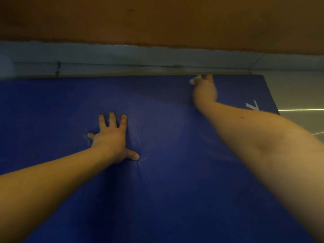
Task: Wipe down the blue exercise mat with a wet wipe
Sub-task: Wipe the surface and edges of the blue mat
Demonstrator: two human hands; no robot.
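Head camera shows the left hand (110, 139) splayed flat, all 5 fingers straight, pressing down on the blue exercise mat (166, 190) spread below. Further right, the right hand (205, 90), blurred, clutches a white wet wipe (193, 80) against the mat's far edge, near the orange wall (157, 20).

Under both hands spreads the flat deep-blue foam exercise mat (157, 190), plain, one solid colour. A small white wet wipe (194, 80) shows pale just ahead of the right hand (205, 91). Right of that hand, a white printed mark (252, 106) sits on the blue. Beyond the left hand (110, 139) runs a pale grey-blue skirting strip (122, 56), then the orange-brown wall (157, 20). Shiny grey floor (296, 92) lies far right.
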